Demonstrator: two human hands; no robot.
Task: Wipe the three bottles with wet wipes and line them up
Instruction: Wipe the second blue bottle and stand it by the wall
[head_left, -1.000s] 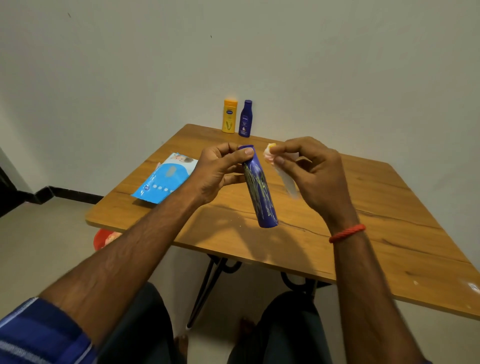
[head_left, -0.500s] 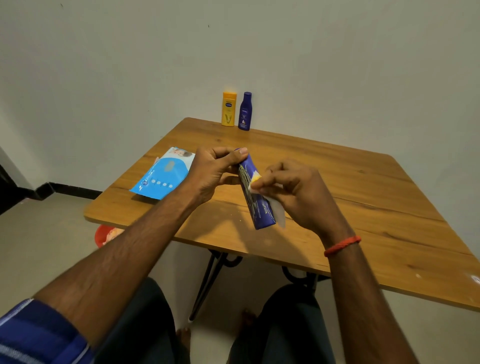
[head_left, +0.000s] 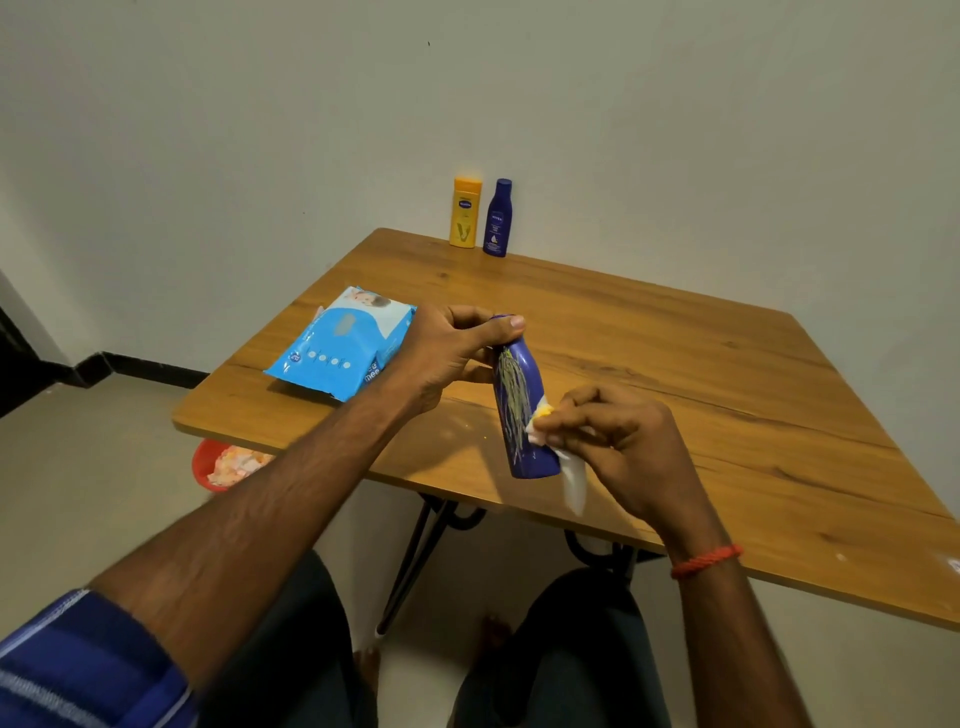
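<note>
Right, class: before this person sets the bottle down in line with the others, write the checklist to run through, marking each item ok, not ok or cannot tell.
1. Left hand grips the tall blue bottle near its cap: ok.
2. Right hand presses the wet wipe on the bottle's lower side: ok.
3. Whole bottle wiped, far side included: cannot tell.
4. Yellow bottle and small blue bottle upright, side by side at the table's far edge: ok.
5. Bare table beside them: ok.

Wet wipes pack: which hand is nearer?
Left. The left hand, gripping the top of the blue bottle, sits just beside the wet wipes pack's right edge. The right hand, pressing a wipe on the bottle's lower side, is beyond the bottle.
</note>
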